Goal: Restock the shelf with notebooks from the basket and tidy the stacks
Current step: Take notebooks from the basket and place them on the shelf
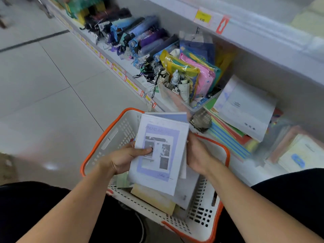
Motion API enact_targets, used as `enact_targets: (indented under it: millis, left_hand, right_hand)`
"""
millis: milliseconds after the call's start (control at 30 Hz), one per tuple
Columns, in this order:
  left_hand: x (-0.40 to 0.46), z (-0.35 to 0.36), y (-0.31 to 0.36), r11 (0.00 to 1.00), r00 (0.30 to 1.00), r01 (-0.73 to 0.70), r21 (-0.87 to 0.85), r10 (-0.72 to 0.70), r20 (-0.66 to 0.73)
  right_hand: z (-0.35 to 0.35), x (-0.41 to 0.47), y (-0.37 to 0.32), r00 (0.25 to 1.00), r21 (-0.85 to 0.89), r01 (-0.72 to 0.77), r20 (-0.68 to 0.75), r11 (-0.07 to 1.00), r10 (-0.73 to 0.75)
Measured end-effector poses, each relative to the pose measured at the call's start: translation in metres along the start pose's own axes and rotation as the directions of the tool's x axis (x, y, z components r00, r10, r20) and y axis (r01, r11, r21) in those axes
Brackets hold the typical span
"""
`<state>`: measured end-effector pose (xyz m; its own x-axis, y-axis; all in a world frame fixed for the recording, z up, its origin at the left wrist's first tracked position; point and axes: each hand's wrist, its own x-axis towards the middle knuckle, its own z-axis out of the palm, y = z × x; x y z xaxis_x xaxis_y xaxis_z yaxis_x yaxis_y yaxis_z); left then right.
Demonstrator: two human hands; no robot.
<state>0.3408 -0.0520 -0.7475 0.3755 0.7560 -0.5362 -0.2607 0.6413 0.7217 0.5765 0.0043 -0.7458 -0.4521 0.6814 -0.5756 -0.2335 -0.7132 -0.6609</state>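
Both hands, left [122,159] and right [197,155], grip pale notebooks [157,155] with lilac photo cover over basket [112,135]; shelf [175,104] at one o'clock.

1. Both bare forearms reach forward and slightly inward from the lower corners.
2. The left hand [122,159] grips with its thumb stretched flat on top and fingers curled beneath.
3. The right hand [197,155] clasps from the opposite side, back of hand up.

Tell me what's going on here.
A person holds a small stack of pale lilac photo-cover notebooks in both hands over a white plastic basket with orange rim. The left hand grips the left edge, thumb on the cover; the right hand steadies the right edge. More notebooks lie in the basket.
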Motion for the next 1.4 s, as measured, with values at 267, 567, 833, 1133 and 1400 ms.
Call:
enact_targets:
  millis: [267,567,833,1133,1400]
  left_hand:
    - [-0.009,0.065,0.079,0.894,0.865,-0.445,0.047,0.443,-0.236]
    - [-0.034,0.128,0.159,0.707,0.716,-0.626,0.329,0.688,-0.119]
    - [-0.026,0.206,0.264,0.602,0.6,-0.73,0.324,0.791,-0.118]
    - [-0.003,0.217,0.377,0.815,0.804,-0.518,0.259,0.567,-0.178]
    - [0.034,0.165,0.439,0.796,0.752,-0.489,0.356,0.591,-0.29]
  right_hand:
    - [0.055,-0.057,-0.08,0.958,-0.109,0.24,0.184,0.965,-0.218]
    - [0.08,-0.106,-0.148,0.804,-0.319,0.581,0.081,0.748,-0.59]
    - [0.101,-0.143,-0.252,0.671,-0.259,0.712,-0.025,0.653,-0.741]
    - [0.104,-0.118,-0.349,0.844,-0.104,0.5,-0.163,0.86,-0.51]
    - [0.127,-0.02,-0.499,0.846,0.228,0.533,-0.144,0.815,-0.513]
